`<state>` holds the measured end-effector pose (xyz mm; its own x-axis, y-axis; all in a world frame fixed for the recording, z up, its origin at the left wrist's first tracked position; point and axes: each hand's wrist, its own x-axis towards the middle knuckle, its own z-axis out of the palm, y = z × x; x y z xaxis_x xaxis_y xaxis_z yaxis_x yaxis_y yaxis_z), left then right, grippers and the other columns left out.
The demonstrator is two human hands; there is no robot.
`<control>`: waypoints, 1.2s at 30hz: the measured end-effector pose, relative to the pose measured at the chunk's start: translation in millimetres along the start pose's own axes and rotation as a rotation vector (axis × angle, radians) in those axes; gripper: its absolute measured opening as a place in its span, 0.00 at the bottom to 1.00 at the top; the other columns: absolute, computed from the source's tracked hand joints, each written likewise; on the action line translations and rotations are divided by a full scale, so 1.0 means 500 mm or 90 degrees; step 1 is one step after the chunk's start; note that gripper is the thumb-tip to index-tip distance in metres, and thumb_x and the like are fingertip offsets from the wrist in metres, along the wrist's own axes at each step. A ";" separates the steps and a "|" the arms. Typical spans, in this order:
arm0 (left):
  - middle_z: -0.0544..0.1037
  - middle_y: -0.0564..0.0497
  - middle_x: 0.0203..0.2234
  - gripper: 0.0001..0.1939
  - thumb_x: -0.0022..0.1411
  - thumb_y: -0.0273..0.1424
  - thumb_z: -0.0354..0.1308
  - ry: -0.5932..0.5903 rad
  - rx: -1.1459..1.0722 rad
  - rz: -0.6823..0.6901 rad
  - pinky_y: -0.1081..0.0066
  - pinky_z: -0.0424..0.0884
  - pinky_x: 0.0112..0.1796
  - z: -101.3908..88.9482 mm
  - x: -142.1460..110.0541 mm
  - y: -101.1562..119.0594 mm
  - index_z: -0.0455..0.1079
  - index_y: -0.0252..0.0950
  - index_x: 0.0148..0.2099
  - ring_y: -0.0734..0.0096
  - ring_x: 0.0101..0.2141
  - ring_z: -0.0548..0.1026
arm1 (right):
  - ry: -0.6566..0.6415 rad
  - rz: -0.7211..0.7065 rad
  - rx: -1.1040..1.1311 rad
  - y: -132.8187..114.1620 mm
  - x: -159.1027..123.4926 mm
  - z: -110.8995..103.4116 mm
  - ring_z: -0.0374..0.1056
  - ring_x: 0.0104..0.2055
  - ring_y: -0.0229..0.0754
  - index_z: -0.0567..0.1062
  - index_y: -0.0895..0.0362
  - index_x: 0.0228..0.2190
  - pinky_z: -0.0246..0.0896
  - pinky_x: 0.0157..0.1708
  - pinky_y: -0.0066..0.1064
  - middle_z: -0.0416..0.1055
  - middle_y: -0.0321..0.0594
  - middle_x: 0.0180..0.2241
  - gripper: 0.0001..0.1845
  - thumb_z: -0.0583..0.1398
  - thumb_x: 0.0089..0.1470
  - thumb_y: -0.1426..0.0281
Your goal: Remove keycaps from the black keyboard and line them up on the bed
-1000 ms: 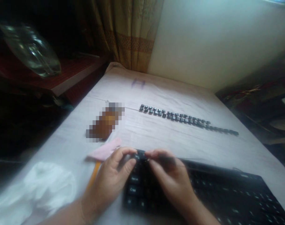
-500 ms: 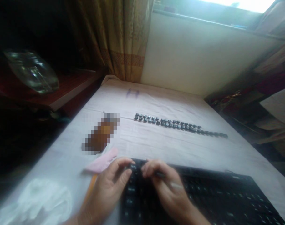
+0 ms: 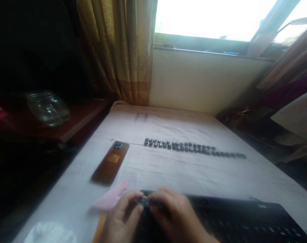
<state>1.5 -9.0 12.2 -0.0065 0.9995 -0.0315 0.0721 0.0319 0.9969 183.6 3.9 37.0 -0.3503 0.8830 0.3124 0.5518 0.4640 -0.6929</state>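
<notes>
A black keyboard [image 3: 234,219] lies at the near edge of the white cloth-covered table [image 3: 168,172]. My left hand [image 3: 120,219] and my right hand [image 3: 173,216] meet at its top left corner, fingers curled and pinched together on a small black keycap [image 3: 144,201]. Earlier a thin dark tool showed in the right hand; here it is hidden. A row of removed black keycaps [image 3: 193,149] lies further back across the table.
A brown phone [image 3: 111,162] lies face down to the left. A pink cloth [image 3: 110,199], a yellow pencil [image 3: 99,229] and white crumpled tissue [image 3: 48,233] sit at the near left. A glass jar [image 3: 47,107] rests on a red side shelf. Curtain and window stand behind.
The camera has tilted up, so the window shows and the hands sit lower in view. Both hands stay at the keyboard's top left corner, now closer together.
</notes>
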 end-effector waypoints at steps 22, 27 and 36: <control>0.77 0.44 0.53 0.27 0.63 0.47 0.58 0.030 -0.048 -0.028 0.67 0.74 0.49 0.006 0.009 -0.035 0.65 0.42 0.61 0.59 0.51 0.76 | 0.067 0.252 -0.162 0.126 0.231 -0.037 0.78 0.35 0.46 0.83 0.55 0.40 0.70 0.37 0.32 0.82 0.42 0.33 0.11 0.64 0.54 0.70; 0.77 0.47 0.53 0.26 0.64 0.47 0.57 0.032 -0.032 -0.024 0.67 0.73 0.49 0.010 0.007 -0.038 0.67 0.43 0.60 0.60 0.51 0.76 | 0.044 0.262 -0.216 0.157 0.263 -0.001 0.77 0.46 0.50 0.82 0.50 0.43 0.68 0.47 0.35 0.82 0.41 0.40 0.14 0.65 0.53 0.67; 0.74 0.45 0.57 0.28 0.64 0.47 0.57 -0.067 -0.009 -0.051 0.66 0.72 0.53 -0.020 0.018 -0.050 0.65 0.42 0.62 0.58 0.56 0.73 | 0.023 0.269 -0.248 0.153 0.262 0.007 0.77 0.46 0.46 0.81 0.49 0.46 0.67 0.47 0.32 0.82 0.39 0.42 0.15 0.64 0.55 0.66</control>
<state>-10.6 -0.8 -12.5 0.0931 0.9886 -0.1179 0.0611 0.1125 0.9918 177.1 154.8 22.8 -0.0168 0.9961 0.0870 0.8787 0.0563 -0.4741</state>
